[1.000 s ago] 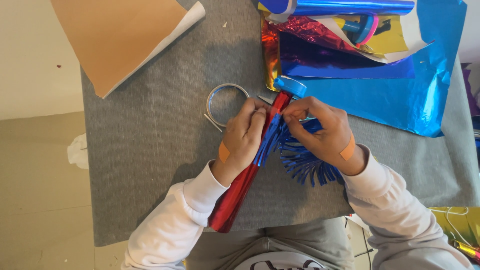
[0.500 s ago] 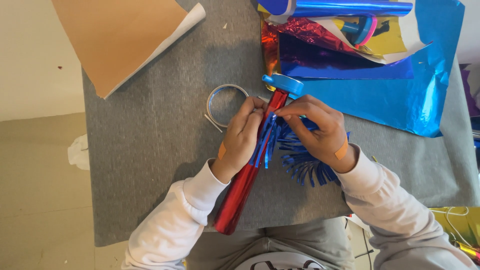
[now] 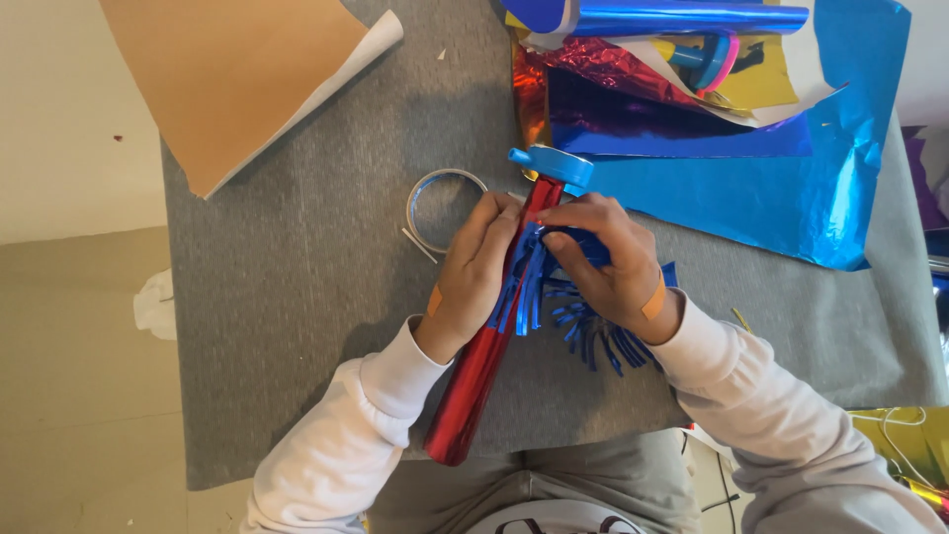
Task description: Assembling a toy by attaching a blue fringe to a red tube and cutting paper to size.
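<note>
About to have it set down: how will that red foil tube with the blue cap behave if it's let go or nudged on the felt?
The red foil tube is round and smooth, so it would probably roll, though the blue cap and blue fringe may check it. It looks light and likely dents easily. Both the left hand and right hand grip it.

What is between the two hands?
In the head view, a shiny red foil tube wrapped with blue foil fringe runs between the left hand and right hand.
</note>
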